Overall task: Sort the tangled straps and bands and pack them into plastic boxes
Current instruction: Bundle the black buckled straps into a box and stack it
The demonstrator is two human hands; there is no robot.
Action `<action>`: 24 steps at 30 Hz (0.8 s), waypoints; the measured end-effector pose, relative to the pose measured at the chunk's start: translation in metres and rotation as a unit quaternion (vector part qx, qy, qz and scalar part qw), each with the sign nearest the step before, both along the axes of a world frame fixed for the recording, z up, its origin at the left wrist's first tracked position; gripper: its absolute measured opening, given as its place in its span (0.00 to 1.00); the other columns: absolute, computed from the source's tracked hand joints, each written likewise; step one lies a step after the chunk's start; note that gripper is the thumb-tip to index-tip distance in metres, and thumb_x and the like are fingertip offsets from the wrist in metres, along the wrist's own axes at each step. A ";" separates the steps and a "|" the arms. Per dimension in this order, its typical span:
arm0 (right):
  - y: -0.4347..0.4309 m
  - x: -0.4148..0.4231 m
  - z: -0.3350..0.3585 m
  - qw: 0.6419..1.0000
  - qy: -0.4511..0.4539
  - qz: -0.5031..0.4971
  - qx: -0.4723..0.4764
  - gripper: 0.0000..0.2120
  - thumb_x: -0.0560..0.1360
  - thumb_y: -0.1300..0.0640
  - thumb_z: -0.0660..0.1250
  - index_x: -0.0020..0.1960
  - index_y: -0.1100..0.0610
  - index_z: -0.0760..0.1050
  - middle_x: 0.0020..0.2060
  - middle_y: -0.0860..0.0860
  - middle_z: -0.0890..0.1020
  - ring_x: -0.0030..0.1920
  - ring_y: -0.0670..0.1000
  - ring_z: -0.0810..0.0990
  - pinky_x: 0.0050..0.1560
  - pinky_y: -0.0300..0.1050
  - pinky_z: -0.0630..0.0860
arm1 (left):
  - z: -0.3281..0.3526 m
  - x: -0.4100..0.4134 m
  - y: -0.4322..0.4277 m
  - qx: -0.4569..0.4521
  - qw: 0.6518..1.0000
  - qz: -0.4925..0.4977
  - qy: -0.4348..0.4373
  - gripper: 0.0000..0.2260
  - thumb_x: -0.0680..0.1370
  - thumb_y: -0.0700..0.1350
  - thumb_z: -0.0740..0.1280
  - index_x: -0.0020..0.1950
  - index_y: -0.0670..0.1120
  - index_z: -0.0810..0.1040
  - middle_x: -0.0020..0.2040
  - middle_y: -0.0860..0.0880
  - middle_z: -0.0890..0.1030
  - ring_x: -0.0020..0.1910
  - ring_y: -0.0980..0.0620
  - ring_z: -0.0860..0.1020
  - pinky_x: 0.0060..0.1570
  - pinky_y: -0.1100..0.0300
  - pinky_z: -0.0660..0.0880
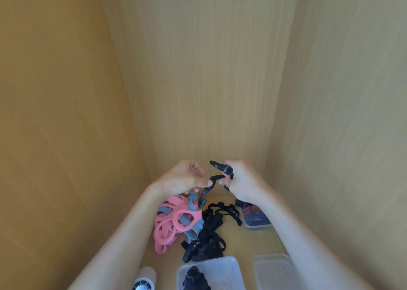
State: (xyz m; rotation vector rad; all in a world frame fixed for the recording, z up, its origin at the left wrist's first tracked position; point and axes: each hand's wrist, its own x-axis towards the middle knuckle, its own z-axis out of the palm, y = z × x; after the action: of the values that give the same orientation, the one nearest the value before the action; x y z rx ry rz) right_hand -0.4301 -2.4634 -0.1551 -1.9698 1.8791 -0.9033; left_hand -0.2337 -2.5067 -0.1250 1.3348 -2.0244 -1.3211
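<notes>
Above the wooden shelf (246,243), near the back wall, I hold one black strap (204,193) between my two hands. My right hand (241,179) is curled round its upper end, which sticks out at eleven o'clock from my knuckles. My left hand (184,177) pinches the middle of it between thumb and fingertip, and the loose end hangs to six o'clock, just over the heap.

Below my hands lie the pink bands (169,225), knotted with the grey-blue bands (191,232). At three o'clock of them, touching, is the tangle of black straps (209,236). The clear box (231,265) at six o'clock holds some black pieces already. A second clear box (273,267) sits just beside it at three o'clock, and I cannot tell what, if anything, is in it. A small box (256,220) with dark and red things stands under my right wrist.

I judge I am straightening a single strap, freed from the heap. Next I should fold it small and drop it into the clear box with its like. That calls for a firm hold on both ends, so the dangling tail does not snag the heap.
</notes>
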 end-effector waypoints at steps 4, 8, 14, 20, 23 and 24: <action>0.000 0.002 -0.003 0.999 -0.026 0.022 0.017 0.19 0.72 0.58 0.74 0.33 0.49 0.65 0.31 0.47 0.76 0.31 0.52 0.74 0.39 0.55 0.77 | -0.004 0.000 0.002 0.044 0.994 -0.091 0.030 0.18 0.75 0.36 0.74 0.63 0.48 0.79 0.43 0.45 0.83 0.36 0.50 0.81 0.38 0.59 0.80; 0.001 0.003 -0.009 0.992 -0.103 0.054 0.039 0.19 0.69 0.55 0.76 0.33 0.48 0.64 0.24 0.40 0.70 0.27 0.43 0.65 0.35 0.46 0.67 | -0.002 0.001 0.004 0.003 0.996 -0.084 0.014 0.13 0.76 0.36 0.73 0.60 0.43 0.83 0.48 0.42 0.83 0.35 0.53 0.81 0.40 0.61 0.80; 0.007 0.005 -0.010 0.974 -0.192 0.086 0.086 0.17 0.73 0.58 0.71 0.35 0.51 0.63 0.28 0.44 0.79 0.37 0.52 0.81 0.47 0.55 0.76 | -0.006 0.000 0.011 -0.020 0.998 -0.041 0.031 0.09 0.78 0.36 0.71 0.57 0.38 0.82 0.45 0.42 0.83 0.32 0.54 0.79 0.37 0.62 0.78; 0.012 0.003 -0.004 0.956 -0.244 0.116 0.113 0.15 0.76 0.56 0.70 0.39 0.53 0.65 0.35 0.50 0.84 0.47 0.57 0.85 0.58 0.59 0.76 | -0.015 -0.006 0.012 -0.030 0.999 -0.001 0.037 0.08 0.80 0.38 0.70 0.58 0.40 0.79 0.34 0.45 0.80 0.32 0.52 0.78 0.36 0.62 0.78; 0.014 0.002 -0.005 0.953 -0.247 0.122 0.122 0.14 0.73 0.52 0.75 0.44 0.53 0.69 0.36 0.42 0.79 0.41 0.48 0.82 0.48 0.46 0.76 | -0.020 -0.008 0.012 -0.033 0.997 0.027 0.064 0.08 0.80 0.39 0.69 0.58 0.39 0.78 0.33 0.46 0.79 0.31 0.52 0.78 0.37 0.60 0.78; 0.014 0.003 -0.007 0.955 -0.242 0.121 0.120 0.12 0.73 0.53 0.75 0.45 0.51 0.70 0.34 0.38 0.77 0.38 0.42 0.79 0.45 0.43 0.73 | -0.021 -0.009 0.012 -0.034 0.996 0.039 0.076 0.08 0.80 0.39 0.69 0.58 0.39 0.78 0.34 0.45 0.79 0.31 0.52 0.78 0.37 0.60 0.79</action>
State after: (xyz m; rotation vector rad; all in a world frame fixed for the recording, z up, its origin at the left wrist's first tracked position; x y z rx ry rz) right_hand -0.4273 -2.4495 -0.1623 -1.6052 1.3671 -0.9289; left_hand -0.2423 -2.4946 -0.1462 1.2315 -1.8792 -1.2675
